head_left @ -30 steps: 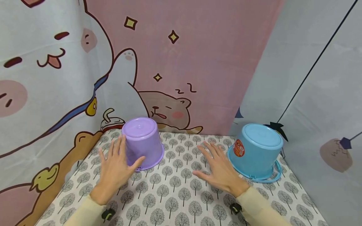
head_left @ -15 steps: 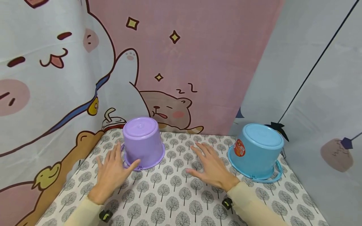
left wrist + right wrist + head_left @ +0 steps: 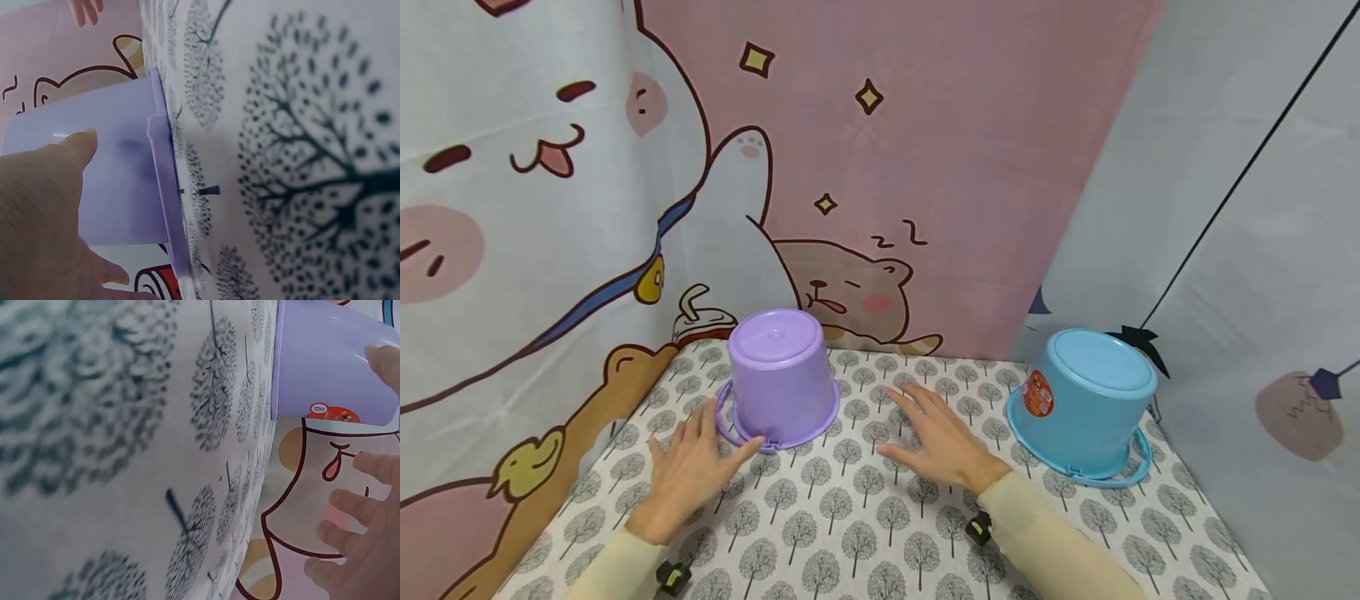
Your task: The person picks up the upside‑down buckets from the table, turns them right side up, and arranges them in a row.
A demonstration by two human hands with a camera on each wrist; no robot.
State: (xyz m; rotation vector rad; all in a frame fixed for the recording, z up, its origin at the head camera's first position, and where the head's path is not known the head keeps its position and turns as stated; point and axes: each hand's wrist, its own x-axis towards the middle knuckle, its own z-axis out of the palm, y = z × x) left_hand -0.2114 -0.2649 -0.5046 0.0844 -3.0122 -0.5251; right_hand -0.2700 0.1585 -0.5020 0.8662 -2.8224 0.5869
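A purple bucket [image 3: 782, 387] stands upside down at the back left of the table, its handle lying round the rim. My left hand [image 3: 688, 471] hovers in front of it, fingers spread and thumb toward the bucket, holding nothing. In the left wrist view the thumb [image 3: 81, 147] overlaps the bucket's wall [image 3: 119, 175]. Over the middle of the table is my right hand [image 3: 936, 442], fingers loosely straight, also holding nothing. A light blue bucket [image 3: 1082, 408] with a red sticker [image 3: 1038, 393] sits upside down to its right, handle [image 3: 1120, 479] on the cloth.
A tree-print cloth [image 3: 857, 542] covers the table. Cartoon-print curtains stand close behind and on both sides, with a pink panel [image 3: 970, 167] at the back. Each wrist carries a small dark camera, as on the right wrist [image 3: 979, 528]. The purple bucket also bears a red sticker [image 3: 334, 412].
My left hand has drawn back from the purple bucket toward the front. The right hand has moved left, away from the blue bucket. Both buckets stay on the table; the head view shifts slightly.
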